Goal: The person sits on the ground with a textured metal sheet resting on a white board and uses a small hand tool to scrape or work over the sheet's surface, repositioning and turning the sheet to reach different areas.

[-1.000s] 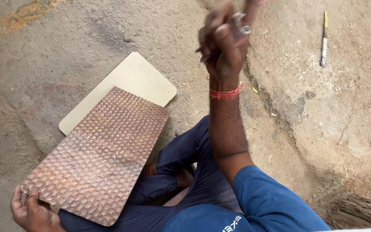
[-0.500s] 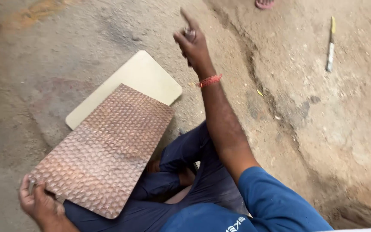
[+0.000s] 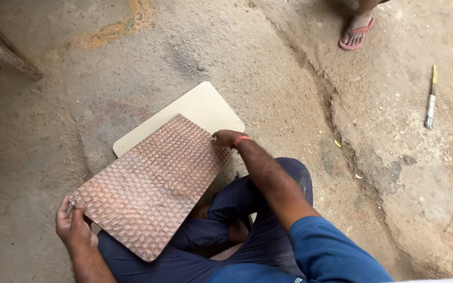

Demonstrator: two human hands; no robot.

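The person sits cross-legged on the ground, dark blue trousers and a blue sleeve filling the near edge of the view. Nearest, the left hand (image 3: 73, 226) closes around the near left corner of the embossed copper sheet (image 3: 150, 186), thumb on top and fingers wrapped under the edge, so that corner is firmly pinched. The sheet is tilted, its near end resting over the person's legs and its far end sloping down onto the cream board (image 3: 195, 112) lying flat on the ground beneath it.

Farther along, the right hand (image 3: 225, 139), with a red thread at the wrist, rests at the sheet's far right corner. Its fingers curl over that edge, but whether they actually clamp the metal or only press against it cannot be told from this angle.

To handle the sheet well here, it seems wise to keep both diagonal corners steady together, since a thin patterned sheet held by one corner alone would likely flex or slide off the board; the edges also look thin enough to call for a careful hold.

Beyond, a slim yellow-tipped tool (image 3: 430, 99) lies well apart on the rough ground, and another person's sandalled foot (image 3: 356, 32) stands at the far edge.
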